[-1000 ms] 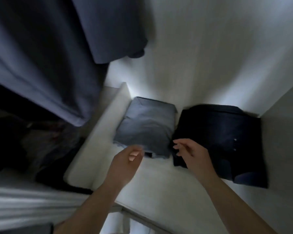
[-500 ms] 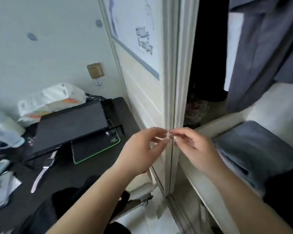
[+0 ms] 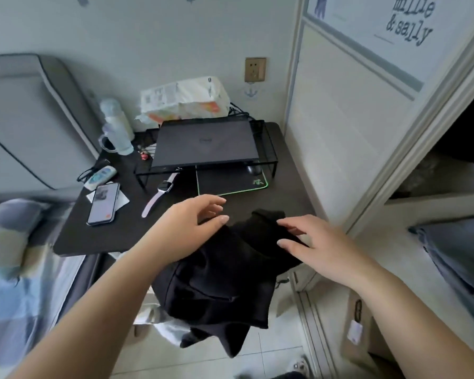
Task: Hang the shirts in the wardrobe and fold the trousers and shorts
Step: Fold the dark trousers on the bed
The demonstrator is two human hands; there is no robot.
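While both hands reach down, the left hand (image 3: pixel 195 222) and right hand (image 3: pixel 316 242) hover spread and empty over the black garment (image 3: pixel 225 280), which droops off the desk (image 3: pixel 74 236) edge beneath them, probably about to be gathered for folding

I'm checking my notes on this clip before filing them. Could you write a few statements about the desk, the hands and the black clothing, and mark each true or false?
1. The closed black laptop sits on a black wire stand. True.
2. The smartphone with a lit screen lies face down. False: its screen faces up.
3. Both hands are closed tight on the black garment. False: the left hand and right hand are open, fingers spread over it.
4. The black garment hangs over the dark desk's front edge. True.
5. The pale-strapped wristwatch is on the left wrist. False: it lies on the desk.
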